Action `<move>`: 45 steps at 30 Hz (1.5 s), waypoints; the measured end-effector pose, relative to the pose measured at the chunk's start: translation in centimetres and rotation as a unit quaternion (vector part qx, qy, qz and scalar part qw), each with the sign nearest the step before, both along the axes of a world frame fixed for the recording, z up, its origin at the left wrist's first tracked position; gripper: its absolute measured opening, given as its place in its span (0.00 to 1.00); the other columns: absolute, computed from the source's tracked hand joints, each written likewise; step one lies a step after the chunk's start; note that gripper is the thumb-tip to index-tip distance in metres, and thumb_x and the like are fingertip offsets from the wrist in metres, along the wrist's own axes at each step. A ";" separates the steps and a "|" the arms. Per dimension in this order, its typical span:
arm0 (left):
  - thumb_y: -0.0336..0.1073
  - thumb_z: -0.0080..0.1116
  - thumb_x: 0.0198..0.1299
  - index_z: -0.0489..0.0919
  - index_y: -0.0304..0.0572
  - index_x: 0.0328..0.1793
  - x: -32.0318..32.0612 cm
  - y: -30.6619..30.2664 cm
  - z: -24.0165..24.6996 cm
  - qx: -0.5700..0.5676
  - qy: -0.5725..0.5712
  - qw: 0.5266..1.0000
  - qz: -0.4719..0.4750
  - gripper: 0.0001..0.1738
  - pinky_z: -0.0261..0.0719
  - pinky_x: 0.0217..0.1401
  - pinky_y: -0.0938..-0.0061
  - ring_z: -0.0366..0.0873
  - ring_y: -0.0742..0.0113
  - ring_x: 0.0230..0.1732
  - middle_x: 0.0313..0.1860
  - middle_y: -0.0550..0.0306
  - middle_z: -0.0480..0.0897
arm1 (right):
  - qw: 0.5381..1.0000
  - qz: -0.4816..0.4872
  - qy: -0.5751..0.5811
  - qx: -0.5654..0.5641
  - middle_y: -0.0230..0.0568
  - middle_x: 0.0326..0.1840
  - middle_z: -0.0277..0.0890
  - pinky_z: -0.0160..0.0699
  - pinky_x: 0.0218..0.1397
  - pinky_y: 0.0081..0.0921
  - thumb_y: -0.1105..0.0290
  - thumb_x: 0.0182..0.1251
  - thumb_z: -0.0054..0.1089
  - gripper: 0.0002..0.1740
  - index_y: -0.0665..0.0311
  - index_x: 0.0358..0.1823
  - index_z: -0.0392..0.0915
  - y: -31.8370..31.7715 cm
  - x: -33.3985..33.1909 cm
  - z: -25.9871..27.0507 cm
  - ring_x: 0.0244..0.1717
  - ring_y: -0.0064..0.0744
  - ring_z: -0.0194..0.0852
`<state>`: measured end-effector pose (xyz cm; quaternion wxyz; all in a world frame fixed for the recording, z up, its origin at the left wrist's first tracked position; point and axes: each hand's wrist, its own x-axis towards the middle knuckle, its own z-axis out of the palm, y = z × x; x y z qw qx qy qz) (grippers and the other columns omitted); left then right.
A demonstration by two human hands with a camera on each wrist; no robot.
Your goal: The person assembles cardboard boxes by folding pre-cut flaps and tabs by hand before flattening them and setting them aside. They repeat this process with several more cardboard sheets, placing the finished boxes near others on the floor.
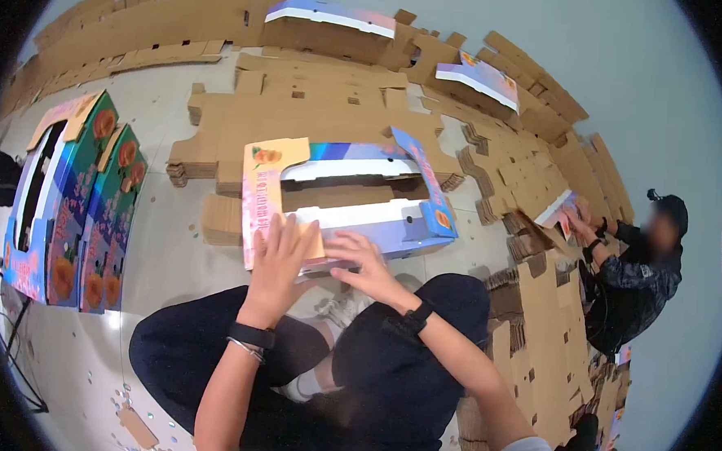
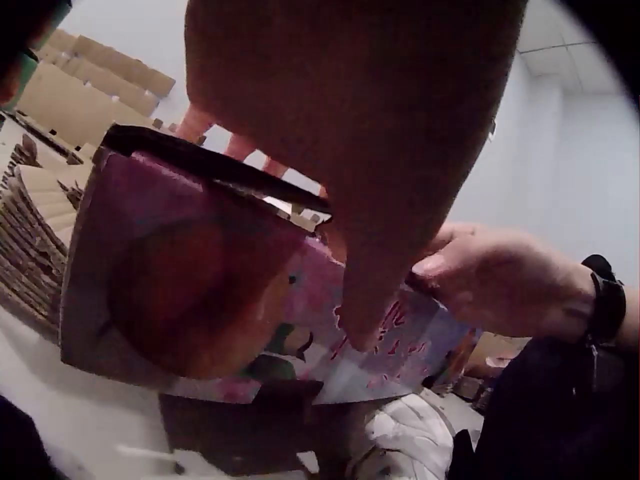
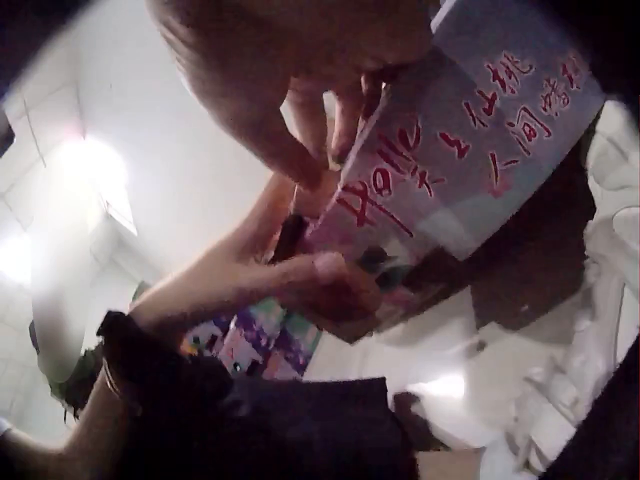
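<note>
A printed cardboard box (image 1: 360, 217) with a long opening in its top lies in front of the person. The left hand (image 1: 280, 262) rests on its near left corner, fingers straight and spread over the top panel; in the left wrist view this hand's (image 2: 350, 110) thumb lies against the printed side (image 2: 200, 300). Close beside it, the right hand (image 1: 367, 267) is at the near edge. In the right wrist view the right hand's (image 3: 300, 70) thumb and fingertips pinch the upper edge of the printed side (image 3: 450, 170); part of its grip is hidden.
Stacks of flat brown cardboard (image 1: 301, 116) lie beyond the box, more (image 1: 548, 325) at the right. Finished-looking printed boxes (image 1: 72, 202) stand at the left. Another person (image 1: 636, 264) sits at the right, handling a printed piece. Small scraps dot the floor (image 1: 109, 359).
</note>
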<state>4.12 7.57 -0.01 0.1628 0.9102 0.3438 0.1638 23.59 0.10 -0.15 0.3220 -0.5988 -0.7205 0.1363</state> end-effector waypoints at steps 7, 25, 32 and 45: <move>0.34 0.71 0.43 0.60 0.61 0.76 0.9 0.5 0.8 0.023 -0.003 0.999 0.024 0.51 0.50 0.75 0.44 0.51 0.43 0.77 0.73 0.50 0.61 | 0.877 0.254 0.264 -0.311 0.34 0.44 0.83 0.54 0.74 0.42 0.70 0.69 0.52 0.11 0.58 0.43 0.84 -2.7 -2.2 5.6 0.46 0.30 0.80; 0.20 0.52 0.54 0.64 0.36 0.70 0.9 1.5 1.1 0.077 -0.174 0.975 0.112 0.33 0.62 0.71 0.56 0.63 0.44 0.70 0.67 0.44 0.69 | 0.854 -0.240 -0.210 -0.411 0.59 0.58 0.74 0.73 0.60 0.45 0.60 0.57 0.60 0.35 0.53 0.68 0.64 -12.9 26.5 -5.7 0.57 0.58 0.74; 0.20 0.48 0.58 0.65 0.34 0.69 0.9 1.8 0.7 0.097 -0.186 0.970 0.125 0.30 0.66 0.70 0.58 0.67 0.47 0.69 0.66 0.41 0.71 | 0.879 -0.314 -0.268 -0.239 0.52 0.49 0.79 0.73 0.54 0.45 0.63 0.62 0.57 0.16 0.61 0.49 0.79 -5.4 17.9 8.2 0.51 0.51 0.76; 0.21 0.57 0.59 0.55 0.47 0.76 -6.8 7.4 0.3 -0.059 -0.573 0.656 0.488 0.39 0.60 0.73 0.56 0.59 0.48 0.72 0.76 0.44 0.53 | 0.947 -0.138 -0.283 -0.060 0.44 0.42 0.79 0.65 0.53 0.43 0.52 0.64 0.58 0.21 0.64 0.43 0.79 1.1 5.8 6.4 0.53 0.43 0.72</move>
